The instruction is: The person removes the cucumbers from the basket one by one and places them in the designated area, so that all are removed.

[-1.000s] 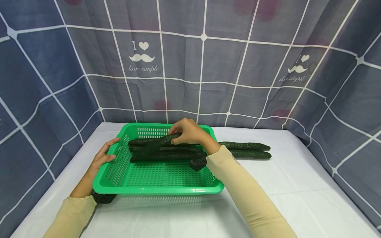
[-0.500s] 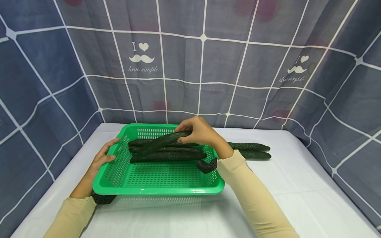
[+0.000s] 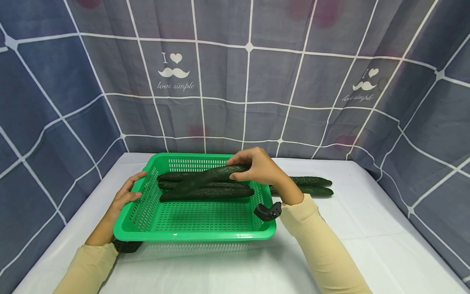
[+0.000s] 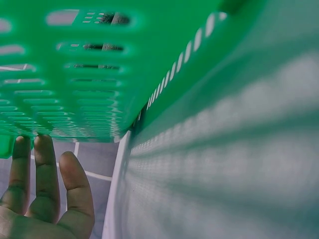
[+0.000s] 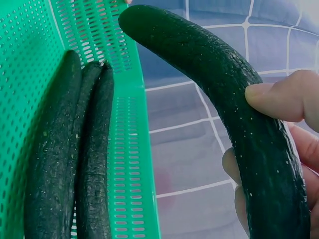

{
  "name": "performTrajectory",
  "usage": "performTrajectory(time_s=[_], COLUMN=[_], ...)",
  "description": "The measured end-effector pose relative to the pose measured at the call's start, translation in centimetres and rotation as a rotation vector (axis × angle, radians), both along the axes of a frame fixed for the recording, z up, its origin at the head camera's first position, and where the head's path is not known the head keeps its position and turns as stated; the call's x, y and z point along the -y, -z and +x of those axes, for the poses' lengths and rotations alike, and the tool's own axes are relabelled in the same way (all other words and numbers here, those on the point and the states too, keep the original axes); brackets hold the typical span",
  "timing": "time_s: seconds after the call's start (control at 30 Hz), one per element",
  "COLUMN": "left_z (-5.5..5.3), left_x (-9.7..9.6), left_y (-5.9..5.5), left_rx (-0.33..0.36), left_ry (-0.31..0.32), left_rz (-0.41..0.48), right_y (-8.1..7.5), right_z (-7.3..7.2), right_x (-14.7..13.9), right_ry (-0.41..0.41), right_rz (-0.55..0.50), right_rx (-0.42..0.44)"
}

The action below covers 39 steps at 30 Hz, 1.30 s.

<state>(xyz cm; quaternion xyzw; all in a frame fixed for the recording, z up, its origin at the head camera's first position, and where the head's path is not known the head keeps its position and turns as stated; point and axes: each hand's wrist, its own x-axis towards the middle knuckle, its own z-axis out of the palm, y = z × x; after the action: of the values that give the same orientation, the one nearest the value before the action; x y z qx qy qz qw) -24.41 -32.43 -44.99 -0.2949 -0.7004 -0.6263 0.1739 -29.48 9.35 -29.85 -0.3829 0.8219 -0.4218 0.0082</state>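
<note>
My right hand (image 3: 260,167) grips a curved dark green cucumber (image 3: 200,179) near its right end, thumb on the near side and fingers on the far side. In the right wrist view the held cucumber (image 5: 224,79) arches up, its free end over the basket's edge. Beneath it, several more cucumbers (image 3: 213,193) lie side by side in a green slotted plastic basket (image 3: 191,236). At the basket's left rim rests my left hand (image 3: 123,196), thumb and fingers spread. Seen from the left wrist, its extended fingers (image 4: 46,164) reach up to the basket's outer wall.
Right of the basket, two cucumbers (image 3: 312,181) lie on the white tabletop (image 3: 367,228), partly behind the right forearm. A dark grey checked curtain (image 3: 227,81) encloses the table's back and sides. Black camera mounts (image 3: 268,212) sit at both wrists.
My right hand has moved to the right with the cucumber, drawing it across the ones in the basket. The left hand and basket have stayed put.
</note>
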Motion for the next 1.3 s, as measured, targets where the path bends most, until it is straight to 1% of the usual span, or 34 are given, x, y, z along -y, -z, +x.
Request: performTrajectory(time_s=[0.1, 0.2, 0.27, 0.37, 0.7, 0.8, 0.87, 1.0, 1.07, 1.1, 1.2, 1.27, 1.3], left_z=[0.2, 0.4, 0.5, 0.6, 1.0, 1.0, 0.9, 0.6, 0.5, 0.5, 0.4, 0.5, 0.5], left_x=[-0.1, -0.3, -0.4, -0.6, -1.1, -1.1, -1.0, -0.7, -0.5, -0.4, -0.3, -0.3, -0.4], left_y=[-0.1, -0.1, -0.2, -0.3, -0.6, -0.6, -0.6, -0.4, -0.3, -0.2, -0.2, -0.2, -0.2], left_rx=[0.024, 0.044, 0.042, 0.041, 0.077, 0.085, 0.08, 0.055, 0.043, 0.046, 0.051, 0.049, 0.052], left_ry=[-0.001, 0.011, 0.004, 0.016, 0.133, 0.142, 0.123, 0.047, 0.0, -0.014, -0.029, -0.026, -0.01], left_rz=[0.014, 0.038, 0.037, 0.05, 0.19, 0.199, 0.177, 0.091, 0.041, 0.027, 0.011, 0.012, 0.028], right_y=[0.3, 0.5, 0.7, 1.0, 2.0, 2.3, 2.6, 3.3, 3.7, 3.9, 4.6, 5.1, 5.3], right_z=[0.2, 0.5, 0.7, 0.9, 1.7, 2.0, 2.1, 2.4, 2.5, 2.5, 2.7, 2.9, 2.9], right_x=[-0.7, -1.4, -2.0, -2.8, -5.4, -6.1, -6.7, -7.7, -8.3, -8.6, -9.5, -10.0, -10.3], right_ry=[-0.014, -0.019, -0.018, -0.008, 0.033, 0.046, 0.047, 0.05, 0.048, 0.048, 0.041, 0.038, 0.042], right_rz=[-0.039, -0.073, -0.089, -0.106, -0.172, -0.194, -0.206, -0.227, -0.25, -0.265, -0.316, -0.346, -0.356], right_rx=[0.024, 0.035, 0.035, 0.037, 0.056, 0.063, 0.066, 0.068, 0.068, 0.067, 0.063, 0.045, 0.035])
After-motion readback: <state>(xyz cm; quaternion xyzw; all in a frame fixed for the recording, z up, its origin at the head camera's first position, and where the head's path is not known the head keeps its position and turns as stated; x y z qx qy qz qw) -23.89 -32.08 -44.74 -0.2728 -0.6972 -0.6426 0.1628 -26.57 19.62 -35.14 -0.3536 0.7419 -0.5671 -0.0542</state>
